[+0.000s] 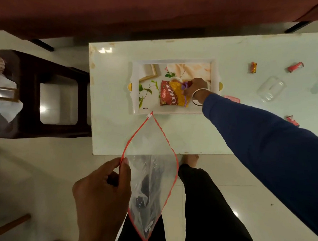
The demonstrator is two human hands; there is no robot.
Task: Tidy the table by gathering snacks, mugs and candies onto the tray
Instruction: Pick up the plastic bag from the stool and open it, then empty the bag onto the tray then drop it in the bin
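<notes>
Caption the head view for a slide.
Right hand sets a snack packet on the tray; left hand holds an open zip bag.

The left part of the desk (114, 138) is lying bare, giving open passage between its left edge and the tray (136, 103). Inside the tray, the left half is standing free, while the snack packet (171, 94) and the right hand (197, 87) on it are filling the right half. The blue sleeve (257, 133) is crossing the desk's near right side diagonally, blocking that route. The clear zip bag (151, 158), hanging from the left hand (101, 191), is overlapping the near edge in front of the tray. To the right, candies (253, 67) and a clear jar (271, 91) are lying well apart, with gaps between them.
</notes>
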